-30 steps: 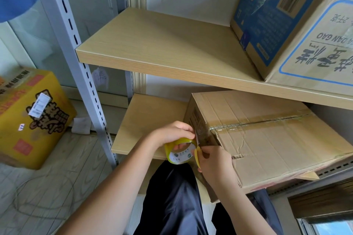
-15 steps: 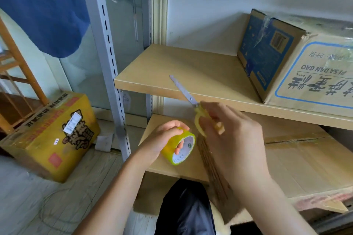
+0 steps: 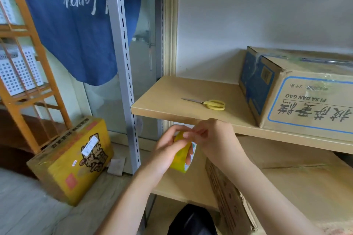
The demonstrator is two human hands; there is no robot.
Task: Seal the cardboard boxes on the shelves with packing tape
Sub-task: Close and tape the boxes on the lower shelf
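Observation:
My left hand grips a yellow roll of packing tape in front of the shelf edge. My right hand picks at the top of the roll with curled fingertips. A plain cardboard box lies on the lower shelf, with clear tape along its top seam. A printed cardboard box with blue markings stands on the upper shelf; clear tape shines on its top. Yellow-handled scissors lie on the upper shelf, left of that box.
A grey slotted shelf post stands left of the shelves. A yellow printed box sits on the floor at the left. Behind it is an orange wooden rack, and a blue cloth hangs above.
My right hand lifted the scissors from the lower box, laid them on the upper shelf and came back to the tape roll. The view tilted up.

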